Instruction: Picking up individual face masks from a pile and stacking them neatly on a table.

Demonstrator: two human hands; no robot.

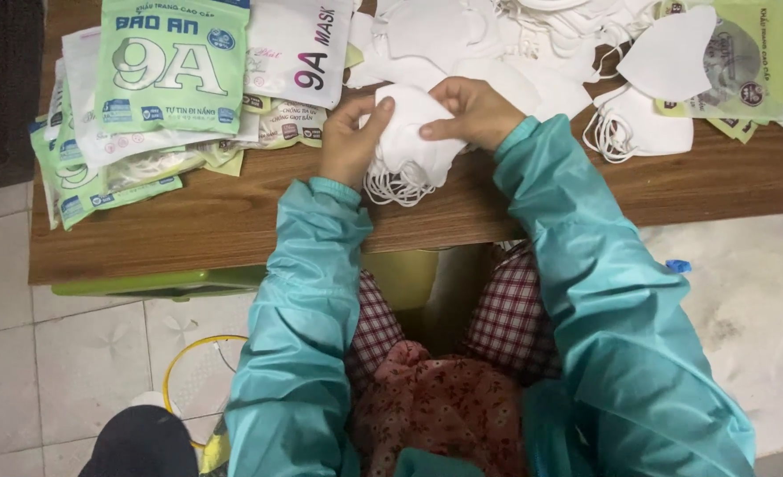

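Observation:
My left hand [353, 137] and my right hand [473, 110] both grip a small stack of folded white face masks [413, 141] near the front edge of the brown wooden table [206, 230]. The masks' white ear loops [397, 185] hang down below the stack. My left thumb and fingers pinch the stack's left side, and my right fingers press its upper right side. Both arms wear teal sleeves.
Green and white mask packets [172, 66] lie piled on the table's left. Loose white masks [515, 35] cover the far middle, with more masks [647, 124] and packets [762, 62] on the right. A yellow ring [179, 367] lies on the tiled floor.

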